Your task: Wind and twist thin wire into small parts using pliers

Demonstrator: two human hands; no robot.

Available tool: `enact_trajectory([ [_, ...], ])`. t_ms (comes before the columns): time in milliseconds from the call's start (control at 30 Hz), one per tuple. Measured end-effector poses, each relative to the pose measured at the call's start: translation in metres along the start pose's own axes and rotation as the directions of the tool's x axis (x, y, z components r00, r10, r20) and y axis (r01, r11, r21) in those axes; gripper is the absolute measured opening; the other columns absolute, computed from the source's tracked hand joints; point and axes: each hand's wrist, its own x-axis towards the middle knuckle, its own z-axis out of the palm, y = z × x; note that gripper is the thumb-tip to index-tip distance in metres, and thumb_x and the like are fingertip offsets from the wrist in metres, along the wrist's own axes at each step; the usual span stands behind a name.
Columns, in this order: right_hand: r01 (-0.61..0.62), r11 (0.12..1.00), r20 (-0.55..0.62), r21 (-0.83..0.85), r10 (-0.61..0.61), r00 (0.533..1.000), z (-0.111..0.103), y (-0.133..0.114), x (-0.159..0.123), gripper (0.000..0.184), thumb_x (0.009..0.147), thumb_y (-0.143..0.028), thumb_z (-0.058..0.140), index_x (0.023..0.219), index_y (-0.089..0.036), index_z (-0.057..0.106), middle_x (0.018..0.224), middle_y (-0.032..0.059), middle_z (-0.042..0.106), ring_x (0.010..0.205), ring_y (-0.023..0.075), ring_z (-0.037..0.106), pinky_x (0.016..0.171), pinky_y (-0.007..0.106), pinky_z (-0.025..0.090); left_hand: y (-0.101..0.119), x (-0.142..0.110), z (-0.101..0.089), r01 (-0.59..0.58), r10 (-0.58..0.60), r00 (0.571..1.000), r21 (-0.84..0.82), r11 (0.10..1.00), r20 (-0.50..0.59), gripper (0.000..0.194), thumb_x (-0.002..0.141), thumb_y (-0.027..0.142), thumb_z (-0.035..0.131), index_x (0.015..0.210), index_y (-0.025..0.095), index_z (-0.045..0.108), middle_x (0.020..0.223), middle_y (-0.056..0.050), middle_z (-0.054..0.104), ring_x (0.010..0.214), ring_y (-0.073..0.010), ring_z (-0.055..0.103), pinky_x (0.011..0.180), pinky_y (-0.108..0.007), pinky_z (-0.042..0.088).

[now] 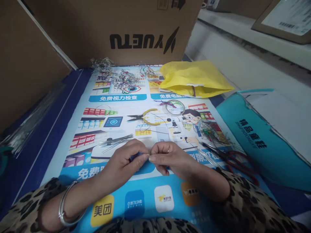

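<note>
My left hand [131, 158] and my right hand [170, 157] meet over the printed sheet, each with thumb and forefinger pinched together, fingertips touching. A thin dark wire [167, 124] loops up just beyond them and seems to run into the pinch; its ends are hidden by the fingers. Past the hands lie yellow-handled pliers [145, 119], jaws pointing left. A bundle of straight thin wires [116, 139] lies beyond my left hand. To the right of my right hand are red-handled scissors [233, 157] and several silvery rods [206, 156].
A roll of clear tape [175, 107] lies with purple threads beside a yellow bag [196, 79]. Tangled wire pieces [125, 79] sit at the back before a large cardboard box [136, 19]. A teal box [252, 129] borders the right, more wires [31, 126] the left.
</note>
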Motion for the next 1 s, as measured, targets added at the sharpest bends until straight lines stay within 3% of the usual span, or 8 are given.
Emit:
enact_trajectory([
  [133, -0.007, 1.000, -0.028, -0.014, 0.007, 1.000, -0.007, -0.004, 0.000, 0.020, 0.074, -0.031, 0.065, 0.070, -0.016, 0.052, 0.042, -0.0068, 0.051, 0.034, 0.0042, 0.040, 0.034, 0.015, 0.031, -0.003, 0.000, -0.001, 0.028, -0.028, 1.000, 0.010, 1.000, -0.010, 0.013, 0.087, 0.022, 0.046, 0.079, 0.017, 0.055, 0.075, 0.000, 0.053, 0.075, -0.0115, 0.049, 0.072, -0.025, 0.039],
  [233, -0.025, 0.992, -0.106, -0.121, 0.012, 0.994, -0.019, -0.015, -0.001, 0.019, 0.073, -0.031, 0.065, 0.070, -0.016, 0.053, 0.043, -0.0063, 0.051, 0.035, 0.0051, 0.042, 0.034, 0.015, 0.030, -0.006, 0.001, -0.002, 0.055, -0.055, 0.998, 0.016, 0.998, -0.037, 0.012, 0.087, 0.022, 0.045, 0.080, 0.017, 0.054, 0.079, -0.001, 0.053, 0.077, -0.0122, 0.049, 0.071, -0.025, 0.040],
  [367, 0.031, 0.971, -0.250, -0.237, -0.092, 0.964, -0.034, -0.028, -0.002, 0.022, 0.073, -0.034, 0.062, 0.068, -0.015, 0.053, 0.046, -0.0053, 0.050, 0.038, 0.0045, 0.041, 0.036, 0.015, 0.029, -0.008, 0.003, -0.003, 0.067, -0.066, 0.997, 0.014, 0.998, -0.043, 0.012, 0.087, 0.023, 0.046, 0.080, 0.017, 0.054, 0.080, -0.002, 0.053, 0.078, -0.0126, 0.049, 0.071, -0.025, 0.040],
  [567, 0.006, 0.934, -0.314, -0.357, -0.126, 0.941, -0.033, -0.028, -0.001, 0.027, 0.077, -0.041, 0.057, 0.086, -0.016, 0.056, 0.051, -0.0064, 0.048, 0.038, 0.0050, 0.041, 0.034, 0.016, 0.029, -0.010, 0.006, -0.003, 0.040, -0.039, 0.999, 0.007, 0.999, -0.016, 0.012, 0.087, 0.023, 0.045, 0.080, 0.018, 0.054, 0.079, -0.001, 0.055, 0.077, -0.0122, 0.050, 0.071, -0.025, 0.040],
  [767, -0.124, 0.834, -0.286, -0.538, -0.042, 0.957, -0.018, -0.029, -0.004, 0.027, 0.080, -0.042, 0.051, 0.081, -0.015, 0.054, 0.046, -0.0074, 0.046, 0.031, 0.0036, 0.036, 0.029, 0.015, 0.024, -0.006, 0.004, -0.001, 0.003, -0.003, 1.000, -0.017, 1.000, 0.006, 0.013, 0.087, 0.023, 0.046, 0.080, 0.017, 0.054, 0.078, -0.001, 0.054, 0.076, -0.0119, 0.049, 0.071, -0.025, 0.040],
  [1000, -0.236, 0.847, -0.279, -0.476, 0.109, 0.954, -0.011, -0.024, -0.003, 0.028, 0.080, -0.042, 0.049, 0.079, -0.014, 0.054, 0.049, -0.0056, 0.048, 0.032, 0.0033, 0.036, 0.030, 0.015, 0.024, 0.000, -0.002, 0.003, -0.154, 0.157, 0.987, -0.071, 0.986, 0.038, 0.010, 0.086, 0.015, 0.046, 0.084, 0.016, 0.055, 0.082, -0.003, 0.054, 0.081, -0.0119, 0.050, 0.073, -0.024, 0.042],
])
